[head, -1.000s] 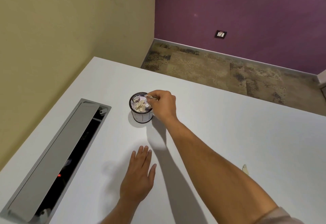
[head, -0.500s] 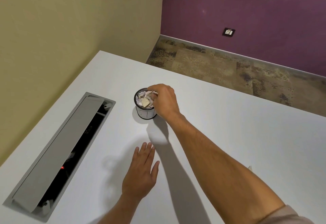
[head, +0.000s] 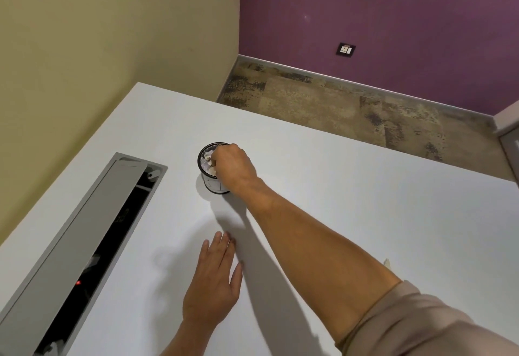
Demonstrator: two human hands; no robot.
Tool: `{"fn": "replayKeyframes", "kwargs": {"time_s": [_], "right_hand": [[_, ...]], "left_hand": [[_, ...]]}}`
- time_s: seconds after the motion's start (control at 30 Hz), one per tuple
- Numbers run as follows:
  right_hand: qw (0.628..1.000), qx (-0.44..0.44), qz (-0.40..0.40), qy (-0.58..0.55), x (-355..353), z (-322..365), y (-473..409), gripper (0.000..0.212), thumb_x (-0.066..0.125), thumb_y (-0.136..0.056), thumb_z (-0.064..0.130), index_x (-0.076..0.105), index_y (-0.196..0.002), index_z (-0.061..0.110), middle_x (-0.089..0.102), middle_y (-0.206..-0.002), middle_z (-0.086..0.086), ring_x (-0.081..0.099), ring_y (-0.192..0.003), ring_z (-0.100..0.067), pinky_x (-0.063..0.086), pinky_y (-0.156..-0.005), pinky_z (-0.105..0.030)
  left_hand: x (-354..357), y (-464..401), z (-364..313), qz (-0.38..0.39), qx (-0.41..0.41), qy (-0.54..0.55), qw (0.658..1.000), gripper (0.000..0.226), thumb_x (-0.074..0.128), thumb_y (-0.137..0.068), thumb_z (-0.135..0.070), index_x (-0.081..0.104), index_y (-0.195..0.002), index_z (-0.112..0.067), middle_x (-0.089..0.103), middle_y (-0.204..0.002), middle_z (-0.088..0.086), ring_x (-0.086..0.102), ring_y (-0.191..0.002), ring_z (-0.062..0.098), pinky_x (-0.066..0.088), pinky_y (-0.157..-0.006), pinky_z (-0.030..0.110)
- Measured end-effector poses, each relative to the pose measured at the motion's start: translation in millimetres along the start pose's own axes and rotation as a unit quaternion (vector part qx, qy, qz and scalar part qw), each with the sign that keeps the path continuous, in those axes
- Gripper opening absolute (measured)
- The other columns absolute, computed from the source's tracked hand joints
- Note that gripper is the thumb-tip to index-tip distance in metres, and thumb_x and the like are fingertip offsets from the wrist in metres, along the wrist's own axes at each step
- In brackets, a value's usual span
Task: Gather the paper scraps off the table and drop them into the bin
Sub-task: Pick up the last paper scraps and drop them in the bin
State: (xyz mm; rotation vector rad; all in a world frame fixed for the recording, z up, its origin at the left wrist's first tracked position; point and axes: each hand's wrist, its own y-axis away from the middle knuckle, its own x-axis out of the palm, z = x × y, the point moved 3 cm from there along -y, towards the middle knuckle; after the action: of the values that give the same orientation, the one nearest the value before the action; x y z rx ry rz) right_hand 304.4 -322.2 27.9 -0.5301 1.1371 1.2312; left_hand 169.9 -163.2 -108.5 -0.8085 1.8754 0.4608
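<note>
A small black-rimmed bin [head: 211, 185] stands on the white table [head: 351, 201], filled with crumpled paper scraps [head: 206, 159]. My right hand [head: 234, 167] covers most of the bin's mouth, its fingers curled down among the scraps. The fingertips are hidden, so I cannot tell whether they grip any paper. My left hand [head: 213, 280] lies flat on the table nearer to me, fingers straight, holding nothing. One small pale scrap [head: 387, 262] peeks out on the table just behind my right forearm.
A long grey cable hatch [head: 84, 237] with its lid propped open is set into the table to the left of the bin. The table's far edge drops to a carpeted floor [head: 337, 108]. Beige and purple walls meet in the corner beyond.
My right hand has sunk from the bin's rim, where it pinched a scrap, down onto the bin's mouth. The left hand has stayed flat on the table.
</note>
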Motion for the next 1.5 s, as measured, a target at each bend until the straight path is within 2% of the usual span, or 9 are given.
{"fn": "replayKeyframes", "kwargs": {"time_s": [0.17, 0.37, 0.53, 0.63, 0.77, 0.83, 1.0, 1.2, 1.5], "right_hand": [[0.998, -0.026, -0.011, -0.056, -6.6, -3.9, 3.8, 0.027, 0.05, -0.087, 0.001, 0.068, -0.107, 0.006, 0.059, -0.104, -0.016, 0.055, -0.098, -0.035, 0.043, -0.076, -0.031], [0.967, -0.1, -0.184, -0.145, -24.0, -22.5, 51.8, 0.048, 0.051, -0.075, -0.018, 0.071, -0.111, 0.005, 0.067, -0.109, -0.01, 0.049, -0.103, -0.027, 0.032, -0.081, -0.018], [0.946, 0.005, -0.255, -0.199, -11.0, -91.2, 128.6, 0.046, 0.045, -0.085, -0.015, 0.069, -0.117, 0.008, 0.066, -0.111, -0.006, 0.051, -0.109, -0.02, 0.038, -0.093, -0.019], [0.939, 0.081, -0.27, -0.198, 2.0, -143.3, 185.0, 0.032, 0.049, -0.095, 0.002, 0.067, -0.119, 0.012, 0.066, -0.118, 0.0, 0.05, -0.116, -0.017, 0.038, -0.1, -0.025], [0.92, 0.19, -0.291, -0.183, 19.6, -218.8, 260.6, 0.03, 0.054, -0.097, 0.021, 0.061, -0.126, 0.019, 0.059, -0.131, 0.006, 0.044, -0.127, -0.013, 0.028, -0.105, -0.023], [0.914, 0.235, -0.28, -0.176, 27.3, -254.9, 291.7, 0.036, 0.052, -0.098, 0.027, 0.055, -0.133, 0.02, 0.054, -0.139, 0.005, 0.04, -0.132, -0.013, 0.025, -0.11, -0.024], [0.941, 0.262, -0.168, -0.131, 49.2, -312.3, 329.6, 0.052, 0.036, -0.103, 0.037, 0.03, -0.151, 0.021, 0.025, -0.16, 0.005, 0.017, -0.147, -0.01, 0.011, -0.119, -0.028], [0.981, 0.176, -0.074, -0.032, 66.4, -340.5, 326.1, 0.059, 0.015, -0.102, 0.047, 0.006, -0.156, 0.022, 0.001, -0.163, 0.006, -0.002, -0.15, -0.011, -0.006, -0.119, -0.033], [0.999, -0.011, -0.042, 0.024, 76.2, -331.8, 320.5, 0.05, 0.016, -0.106, 0.036, 0.013, -0.155, 0.024, 0.012, -0.163, 0.005, -0.001, -0.15, -0.011, -0.004, -0.122, -0.04]], "left_hand": [[-3.4, 0.3, -1.5, 0.002, -0.003, -0.01, 1.0, 0.057, 0.034, -0.099, -0.039, 0.045, -0.144, -0.006, 0.041, -0.152, 0.006, 0.031, -0.144, 0.02, 0.016, -0.12, 0.039], [-4.2, -0.3, -1.8, -0.015, 0.006, -0.018, 1.0, 0.057, 0.034, -0.099, -0.037, 0.05, -0.138, 0.001, 0.047, -0.147, 0.013, 0.037, -0.142, 0.026, 0.023, -0.118, 0.045], [-5.3, -1.4, -2.1, -0.022, 0.014, -0.02, 0.999, 0.053, 0.032, -0.101, -0.033, 0.056, -0.131, 0.005, 0.052, -0.14, 0.02, 0.044, -0.135, 0.038, 0.033, -0.112, 0.055], [-6.2, -0.2, -5.5, 0.006, 0.003, -0.033, 0.999, 0.064, 0.018, -0.102, -0.036, 0.053, -0.132, 0.007, 0.049, -0.141, 0.024, 0.04, -0.136, 0.043, 0.028, -0.114, 0.055], [-9.6, -2.7, -15.8, 0.016, 0.006, -0.031, 0.999, 0.048, 0.031, -0.098, -0.019, 0.056, -0.126, 0.01, 0.049, -0.135, 0.028, 0.043, -0.129, 0.05, 0.033, -0.106, 0.062], [-7.7, 0.4, -29.9, 0.03, 0.009, -0.001, 1.0, 0.041, 0.036, -0.097, -0.011, 0.055, -0.129, 0.006, 0.047, -0.138, 0.024, 0.041, -0.132, 0.046, 0.028, -0.11, 0.06], [24.2, 18.7, -109.8, 0.128, 0.077, 0.072, 0.986, 0.061, 0.027, -0.098, -0.04, 0.033, -0.15, -0.01, 0.022, -0.161, 0.005, 0.011, -0.149, 0.012, 0.0, -0.122, 0.031], [84.1, 34.9, -191.9, 0.201, 0.179, -0.043, 0.962, 0.09, 0.019, -0.092, -0.075, 0.004, -0.156, -0.013, -0.008, -0.162, 0.0, -0.017, -0.149, 0.016, -0.011, -0.121, 0.041], [105.8, 18.0, -239.5, 0.194, 0.188, -0.062, 0.961, 0.075, 0.012, -0.098, -0.053, 0.0, -0.154, -0.004, -0.01, -0.16, 0.01, -0.013, -0.15, 0.025, -0.008, -0.122, 0.04]]}}
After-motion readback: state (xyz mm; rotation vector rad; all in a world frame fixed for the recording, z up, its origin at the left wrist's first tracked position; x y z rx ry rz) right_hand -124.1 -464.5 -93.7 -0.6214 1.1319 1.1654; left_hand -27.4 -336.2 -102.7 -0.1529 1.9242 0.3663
